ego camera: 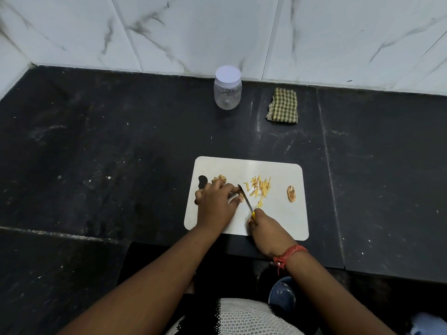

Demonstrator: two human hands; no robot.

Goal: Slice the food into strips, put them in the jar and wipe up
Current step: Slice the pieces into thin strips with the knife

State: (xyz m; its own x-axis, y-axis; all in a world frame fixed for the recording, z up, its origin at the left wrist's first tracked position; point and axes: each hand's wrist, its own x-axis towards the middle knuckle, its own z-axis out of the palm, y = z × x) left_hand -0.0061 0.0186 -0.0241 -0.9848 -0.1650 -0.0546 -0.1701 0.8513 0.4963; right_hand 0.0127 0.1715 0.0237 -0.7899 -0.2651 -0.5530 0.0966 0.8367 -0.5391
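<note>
A white cutting board (278, 221) lies on the black counter. My left hand (216, 201) presses down on a piece of ginger, of which only a sliver shows at the fingertips (240, 192). My right hand (264, 228) grips a small knife (245, 198) by its yellow handle, with the blade resting against that piece. A pile of thin yellow strips (260, 188) lies just right of the blade. Another ginger chunk (219, 178) sits behind my left hand, and a peel scrap (291, 193) lies near the board's right edge. The clear jar (227, 91) stands at the back with its white lid on.
A folded green checked cloth (283, 105) lies to the right of the jar, near the marble-tiled wall (217, 32). The black counter (96, 153) carries scattered crumbs. A blue bowl (282, 294) sits below the counter edge by my right forearm.
</note>
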